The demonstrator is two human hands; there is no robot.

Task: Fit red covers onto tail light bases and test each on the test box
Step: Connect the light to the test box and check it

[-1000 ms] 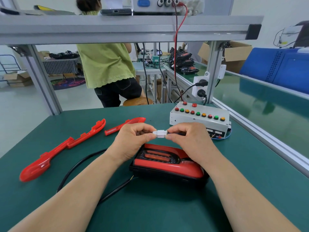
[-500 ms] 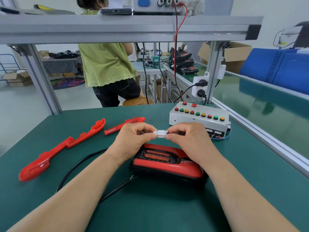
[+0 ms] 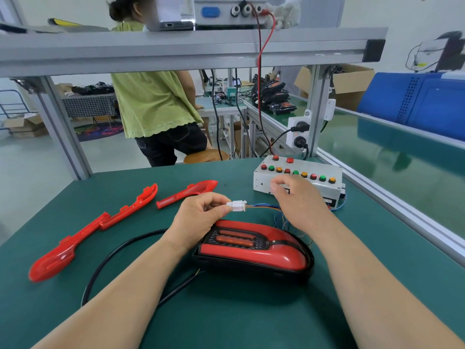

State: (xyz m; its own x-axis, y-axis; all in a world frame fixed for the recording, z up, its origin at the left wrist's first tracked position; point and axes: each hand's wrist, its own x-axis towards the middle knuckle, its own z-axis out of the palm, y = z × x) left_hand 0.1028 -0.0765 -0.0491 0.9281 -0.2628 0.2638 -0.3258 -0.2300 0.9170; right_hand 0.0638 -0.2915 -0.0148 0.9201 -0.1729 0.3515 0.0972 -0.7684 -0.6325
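A tail light (image 3: 254, 250) with its red cover fitted on a black base lies on the green table (image 3: 377, 273) in front of me. My left hand (image 3: 198, 217) pinches the white connector (image 3: 237, 205) above it; thin coloured wires run from the connector towards the test box (image 3: 299, 180). My right hand (image 3: 299, 205) hovers in front of the test box with loosely bent, blurred fingers and holds nothing. The box is white with a row of red, green and orange buttons.
Three loose red covers lie at the left: (image 3: 54, 258), (image 3: 130, 206), (image 3: 187, 192). A black cable (image 3: 113, 258) loops from the tail light. A person in a green top (image 3: 153, 102) stands behind the bench frame (image 3: 65, 127). A conveyor rail (image 3: 392, 205) borders the right.
My right hand has let go of the connector and moved up and right towards the test box. The left hand still holds the joined white connector.
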